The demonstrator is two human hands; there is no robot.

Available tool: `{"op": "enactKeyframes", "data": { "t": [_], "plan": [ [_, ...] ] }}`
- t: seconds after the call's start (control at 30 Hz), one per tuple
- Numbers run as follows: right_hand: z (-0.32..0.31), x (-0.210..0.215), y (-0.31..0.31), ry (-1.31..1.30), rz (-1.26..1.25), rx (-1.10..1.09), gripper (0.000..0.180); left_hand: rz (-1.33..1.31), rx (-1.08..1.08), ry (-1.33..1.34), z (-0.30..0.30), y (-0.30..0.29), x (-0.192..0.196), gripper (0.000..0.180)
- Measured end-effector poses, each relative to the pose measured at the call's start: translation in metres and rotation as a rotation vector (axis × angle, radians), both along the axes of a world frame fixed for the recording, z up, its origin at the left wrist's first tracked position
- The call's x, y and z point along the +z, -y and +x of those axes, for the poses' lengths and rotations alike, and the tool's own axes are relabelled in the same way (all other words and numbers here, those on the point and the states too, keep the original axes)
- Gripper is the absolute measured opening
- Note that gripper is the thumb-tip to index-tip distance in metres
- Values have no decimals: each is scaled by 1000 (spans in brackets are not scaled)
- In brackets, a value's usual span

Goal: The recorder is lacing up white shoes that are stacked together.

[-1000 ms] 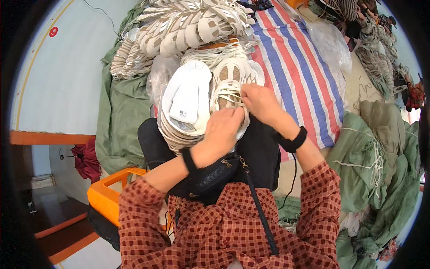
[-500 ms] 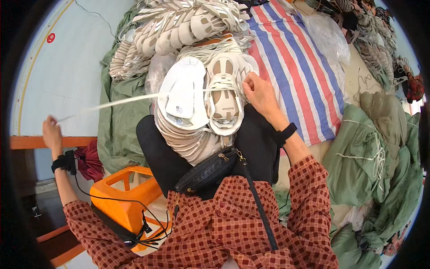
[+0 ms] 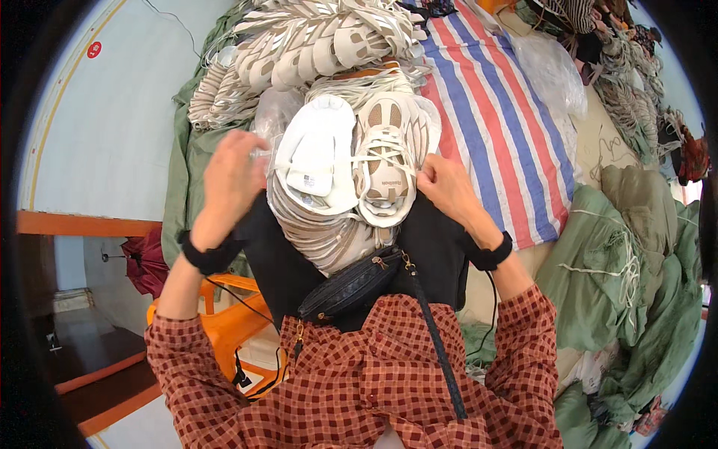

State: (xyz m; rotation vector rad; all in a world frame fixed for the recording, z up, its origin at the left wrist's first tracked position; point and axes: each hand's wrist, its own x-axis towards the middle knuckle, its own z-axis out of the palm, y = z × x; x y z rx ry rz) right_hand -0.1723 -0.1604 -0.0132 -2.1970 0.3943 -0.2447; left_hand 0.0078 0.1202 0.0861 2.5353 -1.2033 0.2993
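Observation:
On my lap a beige and white shoe upper (image 3: 387, 191) lies on a stack of similar uppers (image 3: 310, 243), with a white lace (image 3: 385, 142) threaded across its front. Beside it on the left rests a white upper piece (image 3: 314, 138) with a small printed label. My left hand (image 3: 235, 176) is blurred and hovers just left of the white piece, fingers bent together around a thin whitish strip that looks like a lace end. My right hand (image 3: 447, 187) is closed at the right edge of the laced upper; what its fingertips pinch is hidden.
More bundled uppers (image 3: 321, 52) are piled beyond my knees. A red, white and blue striped sheet (image 3: 497, 120) spreads to the right, near green sacks (image 3: 598, 262). An orange stool (image 3: 224, 329) stands at my left, and a black waist bag (image 3: 351, 284) lies across my lap.
My left hand has come back from far left to beside the white piece, and the lace it stretched out is no longer taut. My right hand has moved slightly down and right.

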Motion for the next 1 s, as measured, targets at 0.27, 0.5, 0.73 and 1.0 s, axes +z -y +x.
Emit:
{"op": "enactKeyframes", "data": {
  "t": [0.27, 0.5, 0.73, 1.0],
  "plan": [
    [-24, 12, -1, -98, -132, 186, 21, -225, -137, -312, -24, 105, -60, 9],
    [-42, -5, 21, -46, -729, 108, 10, 271, -130, 94, -58, 154, -67, 10],
    [-39, 39, 5, 229, -259, -144, 11, 384, -100, 66, -53, 161, -66, 14],
    [-60, 39, -49, -39, 510, 451, 12, -3, -42, -321, -35, 134, -68, 20]
  ]
}}
